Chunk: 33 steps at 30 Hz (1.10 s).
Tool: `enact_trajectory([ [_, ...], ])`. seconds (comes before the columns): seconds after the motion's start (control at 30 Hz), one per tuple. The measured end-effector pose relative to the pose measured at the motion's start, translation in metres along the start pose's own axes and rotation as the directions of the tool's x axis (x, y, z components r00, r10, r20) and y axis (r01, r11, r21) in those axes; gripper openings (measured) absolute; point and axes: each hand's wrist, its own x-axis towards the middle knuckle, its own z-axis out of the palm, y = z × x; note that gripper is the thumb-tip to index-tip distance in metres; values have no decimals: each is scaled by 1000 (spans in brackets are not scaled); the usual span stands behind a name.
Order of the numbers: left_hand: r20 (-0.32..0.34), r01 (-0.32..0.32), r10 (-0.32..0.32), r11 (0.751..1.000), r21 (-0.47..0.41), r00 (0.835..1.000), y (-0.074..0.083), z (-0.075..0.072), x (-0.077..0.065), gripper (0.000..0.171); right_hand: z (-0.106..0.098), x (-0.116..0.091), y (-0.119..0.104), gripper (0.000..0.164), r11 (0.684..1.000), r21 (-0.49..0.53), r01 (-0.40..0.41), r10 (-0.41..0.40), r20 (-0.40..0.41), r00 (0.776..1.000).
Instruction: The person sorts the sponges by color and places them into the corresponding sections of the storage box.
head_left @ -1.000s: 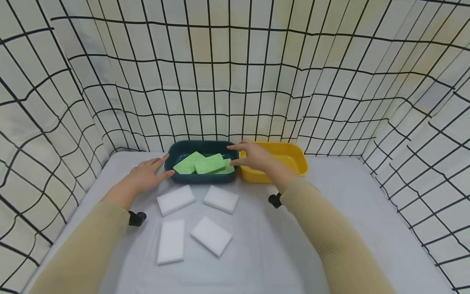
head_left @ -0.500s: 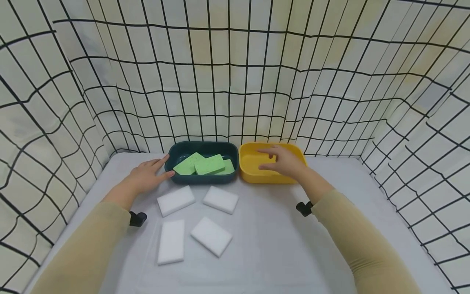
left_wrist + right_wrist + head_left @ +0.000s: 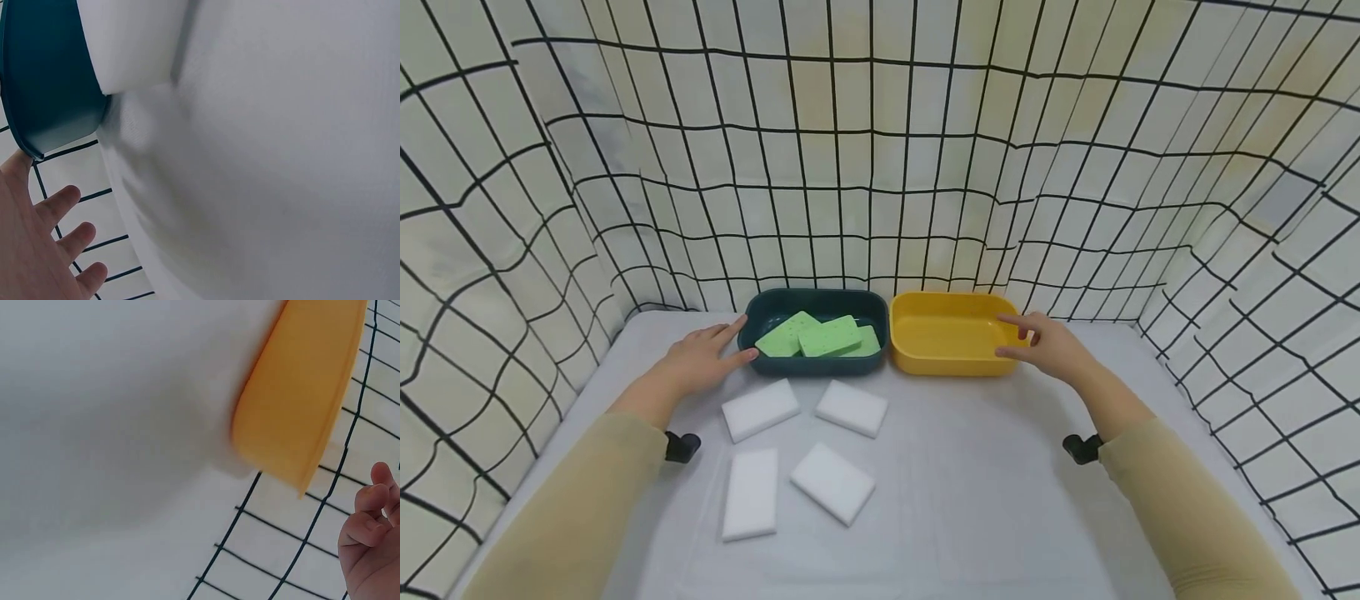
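Note:
My left hand rests against the left end of the dark teal box, its fingers spread and fairly straight. Inside that box lie 3 green sponges, partly overlapping. At the right end of the yellow box, my right hand holds nothing, thumb and index finger near the rim. Whether they touch it I cannot tell; in the right wrist view the hand, some fingers bent, appears apart from the yellow box. The left wrist view has the fingers of my left hand by the teal box.
Several white sponge blocks lie on the white table in front of the teal box, among them a near left one and a near right one. A black wire grid with pale sheeting behind it encloses the back and sides.
My right hand has moved right, from the teal box's right end across the yellow box to its right end. The left hand and the sponges have stayed in place.

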Motion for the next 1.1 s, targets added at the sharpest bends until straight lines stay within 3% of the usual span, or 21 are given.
enact_trajectory([
  [0.2,-4,-1,1,1000,-6,1000,1,0,0,92,-3,-7,18,74,1000,10,-28,28,11,1000],
  [0.53,-8,5,-5,1000,-8,1000,-1,3,2,90,2,-2,39,97,985,69,-158,154,58,986],
  [0.87,-6,2,-2,1000,-2,1000,-2,3,2,93,18,7,61,105,963,164,-215,196,123,973],
  [1.1,-9,5,-5,1000,4,1000,-3,3,2,92,27,11,60,108,947,226,-229,204,128,971],
])
